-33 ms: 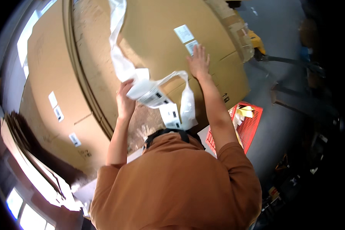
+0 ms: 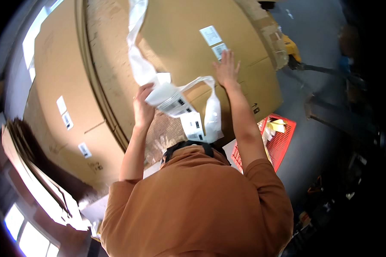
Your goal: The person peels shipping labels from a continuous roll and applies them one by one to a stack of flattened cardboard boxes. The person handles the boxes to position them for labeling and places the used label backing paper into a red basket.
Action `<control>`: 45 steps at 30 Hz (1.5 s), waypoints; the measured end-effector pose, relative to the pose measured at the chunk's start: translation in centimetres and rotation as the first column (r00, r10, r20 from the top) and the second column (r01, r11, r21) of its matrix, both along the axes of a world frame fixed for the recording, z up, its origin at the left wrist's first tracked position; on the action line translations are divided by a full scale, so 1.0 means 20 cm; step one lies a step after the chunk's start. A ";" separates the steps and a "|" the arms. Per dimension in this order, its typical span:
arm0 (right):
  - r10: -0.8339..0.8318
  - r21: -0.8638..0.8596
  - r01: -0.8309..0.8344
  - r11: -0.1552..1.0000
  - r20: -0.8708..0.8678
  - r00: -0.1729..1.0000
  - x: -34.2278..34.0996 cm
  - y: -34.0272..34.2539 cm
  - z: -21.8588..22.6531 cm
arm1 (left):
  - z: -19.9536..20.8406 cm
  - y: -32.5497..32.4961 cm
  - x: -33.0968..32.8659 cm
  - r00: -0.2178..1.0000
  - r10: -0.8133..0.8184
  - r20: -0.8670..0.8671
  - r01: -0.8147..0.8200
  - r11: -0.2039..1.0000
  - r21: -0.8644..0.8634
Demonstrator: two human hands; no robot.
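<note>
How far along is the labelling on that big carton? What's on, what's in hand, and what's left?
Done: two white labels already sit on the large cardboard carton, and the right hand lies flat just below them. In hand: the left hand grips a long strip of label backing that loops over the carton face. Left: printed labels still hang on the strip's lower end, so more appear to remain.

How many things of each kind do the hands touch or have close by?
Large brown cardboard boxes: 2
White paper label strips: 1
Red plastic baskets: 1
Total: 4
</note>
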State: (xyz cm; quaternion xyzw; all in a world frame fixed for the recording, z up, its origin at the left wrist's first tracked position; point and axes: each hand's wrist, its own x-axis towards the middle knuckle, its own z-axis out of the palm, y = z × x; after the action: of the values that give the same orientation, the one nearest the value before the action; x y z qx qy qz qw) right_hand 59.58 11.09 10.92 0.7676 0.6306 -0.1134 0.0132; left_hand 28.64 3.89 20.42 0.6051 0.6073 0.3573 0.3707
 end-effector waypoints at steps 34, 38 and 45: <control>0.407 0.555 0.111 0.824 -0.718 0.565 -0.15 -0.82 0.66 | 0.06 -0.19 0.35 0.919 -0.313 -0.240 0.217 0.909 -0.355; 0.120 0.238 0.476 0.847 -0.956 0.266 0.00 -0.80 0.61 | 0.13 -0.20 0.27 0.903 -0.263 -0.340 0.151 0.934 -0.323; -0.271 -0.119 0.779 0.615 -0.960 0.067 0.56 -0.76 0.14 | 0.06 -0.25 0.04 0.914 -0.190 -0.359 0.087 0.955 -0.285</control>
State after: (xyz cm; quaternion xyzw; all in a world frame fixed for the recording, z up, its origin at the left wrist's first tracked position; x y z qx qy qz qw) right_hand 70.72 -4.01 13.80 0.7105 0.1817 -0.3800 -0.5637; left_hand 29.43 -1.14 21.53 0.6504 0.6650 0.1211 0.3465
